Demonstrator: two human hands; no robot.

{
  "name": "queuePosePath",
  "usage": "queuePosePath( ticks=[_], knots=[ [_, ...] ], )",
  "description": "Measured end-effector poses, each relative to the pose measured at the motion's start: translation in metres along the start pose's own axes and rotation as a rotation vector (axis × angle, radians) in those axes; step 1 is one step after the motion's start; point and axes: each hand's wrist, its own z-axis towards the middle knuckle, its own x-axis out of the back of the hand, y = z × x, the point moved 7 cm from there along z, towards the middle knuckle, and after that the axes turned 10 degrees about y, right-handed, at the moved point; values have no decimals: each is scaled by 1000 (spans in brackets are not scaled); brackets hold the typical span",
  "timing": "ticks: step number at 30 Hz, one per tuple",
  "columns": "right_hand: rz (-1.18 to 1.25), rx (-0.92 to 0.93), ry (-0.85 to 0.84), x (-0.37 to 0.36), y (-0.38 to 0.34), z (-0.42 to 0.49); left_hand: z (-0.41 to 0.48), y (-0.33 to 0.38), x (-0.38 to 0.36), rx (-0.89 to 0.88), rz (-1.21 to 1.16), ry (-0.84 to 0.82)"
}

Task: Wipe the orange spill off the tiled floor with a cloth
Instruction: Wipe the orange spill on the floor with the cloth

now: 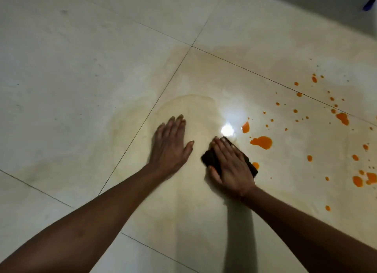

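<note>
Orange drops and small puddles lie scattered over the pale tiled floor [81, 79] on the right; the largest puddle [262, 142] sits just right of my right hand. My right hand [231, 163] lies flat, fingers straight, pressing a folded dark brown cloth [210, 158] onto the tile. The cloth shows at the hand's left and right sides; one orange spot [255, 165] touches its right edge. My left hand [170, 144] rests flat on the floor to the left, fingers spread, holding nothing. A faint yellowish smeared film [191, 101] covers the tile around both hands.
Dark grout lines [142, 122] cross the floor diagonally. A bright light reflection [227, 129] glares just beyond my right hand. More orange splashes [342, 117] reach the right edge. A blue object [370, 4] pokes in at the top right corner.
</note>
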Motion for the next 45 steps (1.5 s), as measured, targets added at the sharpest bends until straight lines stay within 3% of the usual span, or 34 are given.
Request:
queuePosePath(
  ticks=[4,9,14,19,23,28,30,33,35,39,43,45],
  knots=[
    [-22,-233,62,-1,8,32,-1,22,-23,-45,-3,-58],
    [40,7,-4,5,-5,-57,-3,20,-25,-42,39,-66],
    [-39,-283,83,4,40,19,-3,23,-26,-43,79,-85],
    [11,-146,11,14,18,-64,1,26,-22,-146,99,-133],
    [-19,-216,26,18,60,9,21,42,-17,-229,124,-204],
    [-100,-42,-47,12,78,73,34,62,-33,-164,117,-369],
    [-106,38,-69,18,87,52,33,65,-39,-129,149,-494],
    [-110,329,-128,30,97,6,34,66,-37,-98,225,-641],
    [-80,377,-163,33,100,-25,34,71,-35,-70,246,-683],
    [-37,281,-134,22,97,13,31,77,-37,-20,270,-697],
    [-22,-234,-22,30,133,79,31,76,-38,5,271,-700],
    [-1,-101,-8,33,118,26,30,78,-35,21,271,-705]
  ],
)
